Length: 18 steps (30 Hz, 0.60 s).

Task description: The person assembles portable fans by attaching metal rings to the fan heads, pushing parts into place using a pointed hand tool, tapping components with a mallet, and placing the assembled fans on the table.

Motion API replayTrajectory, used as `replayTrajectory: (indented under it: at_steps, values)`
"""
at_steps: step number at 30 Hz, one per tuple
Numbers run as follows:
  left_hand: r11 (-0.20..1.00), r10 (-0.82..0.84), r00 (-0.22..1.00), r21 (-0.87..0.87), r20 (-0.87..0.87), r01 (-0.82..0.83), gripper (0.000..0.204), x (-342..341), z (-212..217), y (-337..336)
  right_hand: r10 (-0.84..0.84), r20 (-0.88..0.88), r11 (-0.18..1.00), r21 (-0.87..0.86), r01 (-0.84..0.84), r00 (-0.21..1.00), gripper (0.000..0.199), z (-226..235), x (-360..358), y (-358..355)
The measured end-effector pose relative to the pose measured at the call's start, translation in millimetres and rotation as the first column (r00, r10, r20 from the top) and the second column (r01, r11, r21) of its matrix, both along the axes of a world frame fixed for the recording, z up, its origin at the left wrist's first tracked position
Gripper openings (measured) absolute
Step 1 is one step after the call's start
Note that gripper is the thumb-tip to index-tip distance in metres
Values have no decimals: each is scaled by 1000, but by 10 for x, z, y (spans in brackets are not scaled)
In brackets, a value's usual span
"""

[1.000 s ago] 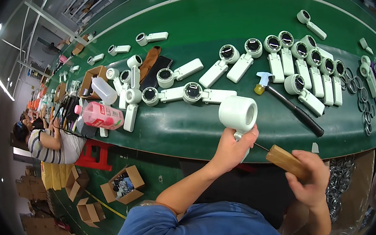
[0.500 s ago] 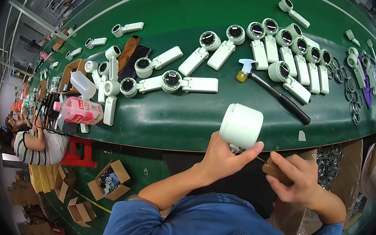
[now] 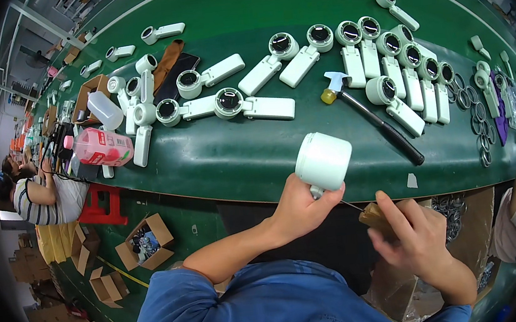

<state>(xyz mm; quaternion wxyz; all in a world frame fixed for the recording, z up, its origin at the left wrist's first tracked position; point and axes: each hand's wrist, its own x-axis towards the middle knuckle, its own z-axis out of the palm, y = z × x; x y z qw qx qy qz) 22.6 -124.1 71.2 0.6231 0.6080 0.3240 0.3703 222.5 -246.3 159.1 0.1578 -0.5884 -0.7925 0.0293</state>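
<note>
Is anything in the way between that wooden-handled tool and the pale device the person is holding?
Nothing visible blocks the gap. The right hand holds the wooden-handled tool, its thin shaft pointing at the left hand, which grips the pale device. Whether the tip touches the device can't be seen.

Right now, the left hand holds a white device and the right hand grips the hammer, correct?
Not quite: the left hand holds a white device, but the right hand grips a wooden-handled tool; the hammer lies on the green table, as the head view shows.
</note>
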Motion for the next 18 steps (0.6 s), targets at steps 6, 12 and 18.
replayTrajectory:
  at_steps: [6, 12, 18]
  values:
    - [998, -36, 999, -51, 25, 37, 16, -28, 5, 20, 125, 411, 911, 314, -269, 903, 41, -111, 136, -41]
    - [996, -79, 997, -32, -1, 79, 21, -43, 146, -70, 207, 417, 906, 260, -335, 885, 40, 14, 104, -131]
    - [998, -36, 999, 55, 39, 33, 29, -29, 110, -77, 209, 265, 925, 258, -278, 941, 40, -65, 61, -173]
